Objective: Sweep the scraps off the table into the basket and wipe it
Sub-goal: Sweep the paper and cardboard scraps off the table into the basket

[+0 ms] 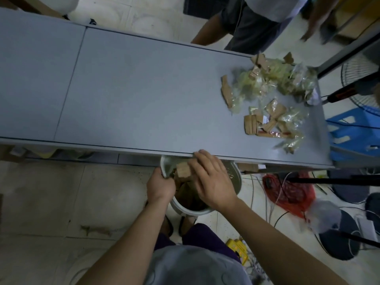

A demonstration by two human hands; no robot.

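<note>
A grey table runs across the view. A pile of cardboard pieces and clear plastic wrappers, the scraps, lies at its right end. A pale round basket hangs just below the table's near edge, with brown cardboard inside. My left hand grips the basket's left rim. My right hand is spread over the basket's mouth, fingers at the table edge, next to a cardboard piece; whether it holds that piece is unclear.
Another person's legs stand across the table. A blue crate, a fan, a red bag, cables and dark stand bases crowd the floor at right. Tiled floor lies to the left.
</note>
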